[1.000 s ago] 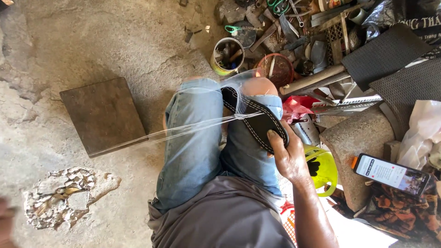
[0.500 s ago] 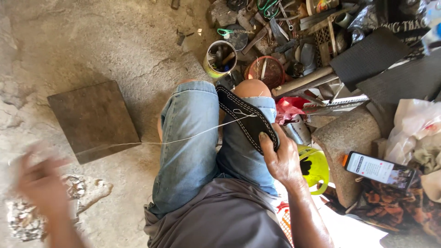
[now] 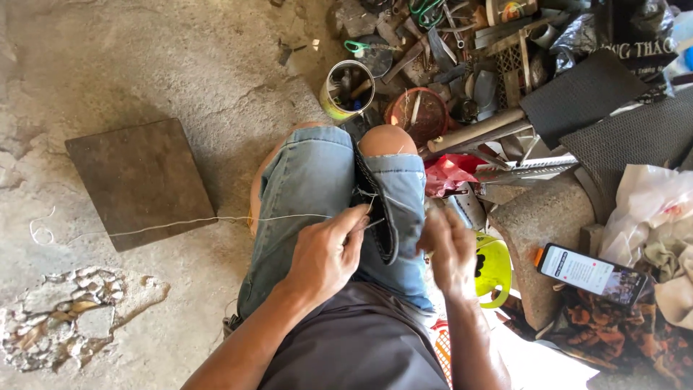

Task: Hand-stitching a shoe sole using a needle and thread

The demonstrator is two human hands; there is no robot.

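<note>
Between knees, black sole [image 3: 380,217] stood clamped on edge, freeing both hands. Left hand [image 3: 326,254] pinched needle-like tool and white thread [image 3: 180,223] at sole's edge; thread trailed left over concrete floor [image 3: 144,65]. Right hand [image 3: 451,249] blurred, grip unclear, just beside sole.

Light: bright, even daylight on the concrete floor [image 3: 144,65]
Glare: blown-out white patch at 5 o'clock
Shadows: soft, darkest among the tools at 1 o'clock
Blur: right hand [image 3: 451,253] motion-smeared; left hand [image 3: 325,256] sharp
Edges: slight wide-angle bending
</note>
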